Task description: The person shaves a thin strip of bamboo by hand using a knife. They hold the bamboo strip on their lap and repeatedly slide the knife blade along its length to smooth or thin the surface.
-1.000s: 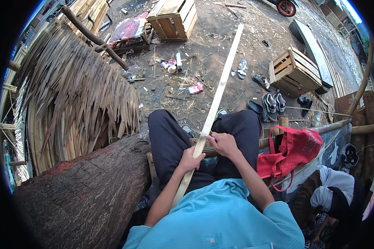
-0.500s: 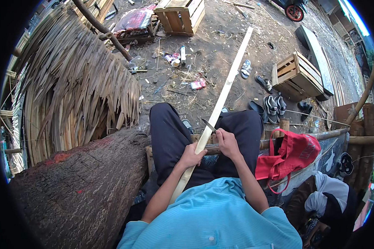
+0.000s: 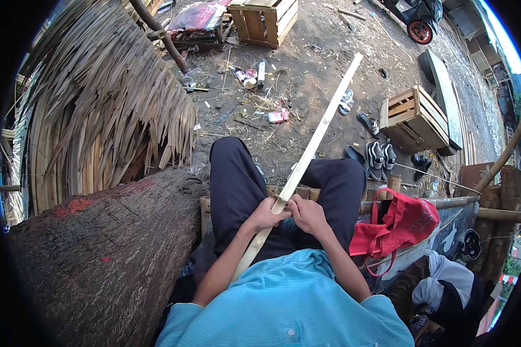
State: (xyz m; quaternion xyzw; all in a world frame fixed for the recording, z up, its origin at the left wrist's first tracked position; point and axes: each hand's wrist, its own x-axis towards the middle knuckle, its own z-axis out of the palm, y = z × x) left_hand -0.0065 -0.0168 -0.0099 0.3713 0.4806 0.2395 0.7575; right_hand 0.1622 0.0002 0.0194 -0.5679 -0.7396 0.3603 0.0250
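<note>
A long pale strip of wood or bamboo (image 3: 324, 122) slants from my waist up and away to the right, between my knees. My left hand (image 3: 265, 216) is closed around it near my lap. My right hand (image 3: 308, 216) grips a knife (image 3: 281, 200), whose handle is hidden in the fingers. Its small dark blade lies across the strip just above my left hand, and only part of it shows. Both hands are close together, the right one beside the strip's right edge.
A rough log (image 3: 98, 254) lies at my left, below a dry thatch panel (image 3: 116, 87). To my right hangs a red bag (image 3: 402, 225) on a bamboo rail. Ahead are wooden crates (image 3: 415, 118), shoes (image 3: 376, 159) and litter on dirt. A person (image 3: 446, 289) is at lower right.
My right hand has drawn the knife down along the strip toward me, ending next to my left hand. The strip's far end has dipped a little lower in view.
</note>
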